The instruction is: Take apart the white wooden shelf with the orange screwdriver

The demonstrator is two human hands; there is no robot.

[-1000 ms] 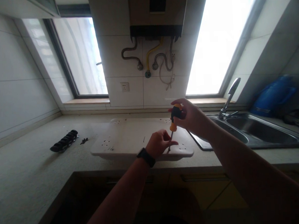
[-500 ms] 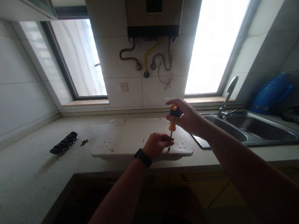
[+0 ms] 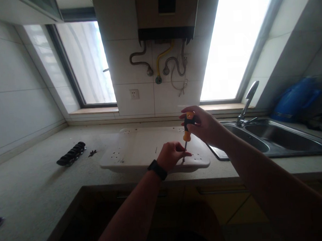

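Note:
A screwdriver (image 3: pixel 187 137) with a yellow and black handle stands nearly upright, slightly tilted, over the near right part of a white plastic panel (image 3: pixel 140 146). My right hand (image 3: pixel 206 127) is closed around its handle. Low on the metal shaft, the fingers of my left hand (image 3: pixel 169 156) pinch together, a dark watch on that wrist. The tip meets a small screw (image 3: pixel 183 160) near the panel's front edge; its exact seating is too small to make out. The panel lies on the counter with small holes grouped near its corners.
Left of the panel lie a black ribbed object (image 3: pixel 71 154) and several small screws (image 3: pixel 92 153) on the counter (image 3: pixel 46 198). A steel sink (image 3: pixel 283 139) with a faucet (image 3: pixel 248 103) is at the right, near a blue container (image 3: pixel 295 99). A water heater (image 3: pixel 166 16) hangs above.
My right hand's fingers have shifted their grip around the handle, and the screwdriver has turned. Both hands stay at the same screw. The whole view has moved slightly.

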